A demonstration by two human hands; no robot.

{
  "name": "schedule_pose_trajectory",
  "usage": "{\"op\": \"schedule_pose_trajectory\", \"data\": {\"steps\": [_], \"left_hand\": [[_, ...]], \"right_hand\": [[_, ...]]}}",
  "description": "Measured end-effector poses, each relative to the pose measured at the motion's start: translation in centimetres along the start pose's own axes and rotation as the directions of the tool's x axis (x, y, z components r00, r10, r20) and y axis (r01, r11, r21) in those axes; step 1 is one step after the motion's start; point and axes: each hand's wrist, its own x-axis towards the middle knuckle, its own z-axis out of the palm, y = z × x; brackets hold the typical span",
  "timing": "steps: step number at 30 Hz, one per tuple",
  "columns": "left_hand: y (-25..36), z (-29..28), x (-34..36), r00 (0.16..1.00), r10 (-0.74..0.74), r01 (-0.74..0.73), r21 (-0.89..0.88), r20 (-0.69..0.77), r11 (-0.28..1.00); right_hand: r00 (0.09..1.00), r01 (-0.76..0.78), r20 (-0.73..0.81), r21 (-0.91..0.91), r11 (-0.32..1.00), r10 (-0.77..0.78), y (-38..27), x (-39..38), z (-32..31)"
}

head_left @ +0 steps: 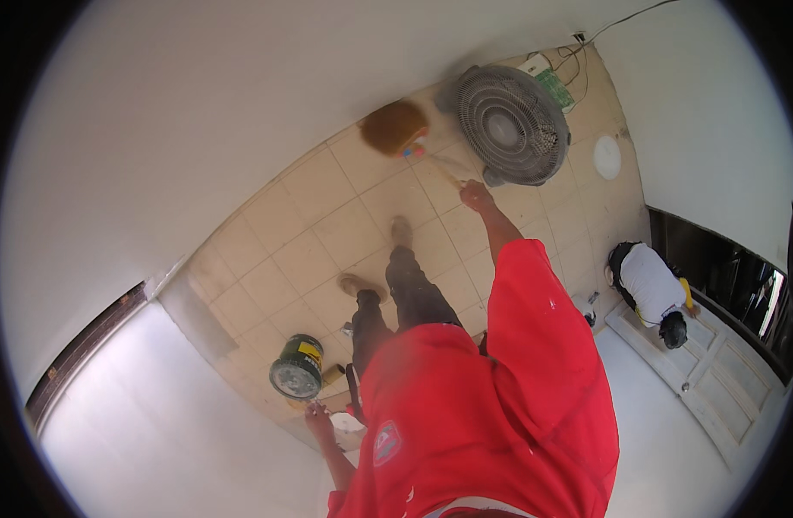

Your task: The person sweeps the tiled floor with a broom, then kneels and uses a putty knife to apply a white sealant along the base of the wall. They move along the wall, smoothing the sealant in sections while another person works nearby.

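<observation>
Gripped in my right hand [476,195] is the pale handle of a broom [390,128], whose brown bristles are blurred near the wall, with a blue and pink fitting. Low on the left, my left hand [319,419] is closed on something I cannot make out, just below a dark green bucket [295,367] with a yellow label and whitish contents or top. A yellowish cylinder [333,375] and a white object [349,422] lie partly visible beside that hand.
A grey fan [504,129] stands on tiles [314,263] near a green-and-white box [552,86], cables and a white disc [607,157]. At right a co-worker [651,285] bends beside a pale door panel [716,380]. White walls [138,129] surround the floor.
</observation>
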Motion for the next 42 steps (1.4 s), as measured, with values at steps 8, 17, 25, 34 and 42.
{"op": "schedule_pose_trajectory", "data": {"steps": [8,17,25,34,42], "left_hand": [[-10.8,5.6,-6.5,0.980,0.069,-0.121,0.280,0.188,0.952],[-8.6,3.2,-5.1,0.997,-0.022,0.034,0.168,-0.071,0.985],[-9.7,10.8,-9.0,0.969,-0.033,0.012,-0.085,-0.246,0.996],[-19.9,15.4,-6.8,0.938,-0.344,0.307,-0.340,-0.052,0.889],[-27.2,10.7,-7.7,0.977,-0.150,0.136,-0.097,-0.152,0.986]], "right_hand": [[0.983,0.036,-0.182,0.149,0.988,-0.009,-2.9,-11.2,-2.3],[0.863,-0.502,0.351,0.663,0.555,0.362,-9.6,-1.6,-2.5],[0.915,0.333,0.363,-0.438,0.835,-0.175,-14.0,-9.1,0.6],[0.925,0.134,0.372,-0.132,0.982,-0.076,-31.5,-25.4,-3.6],[0.834,0.242,0.455,0.206,0.948,-0.312,-48.7,-28.1,8.1]]}}
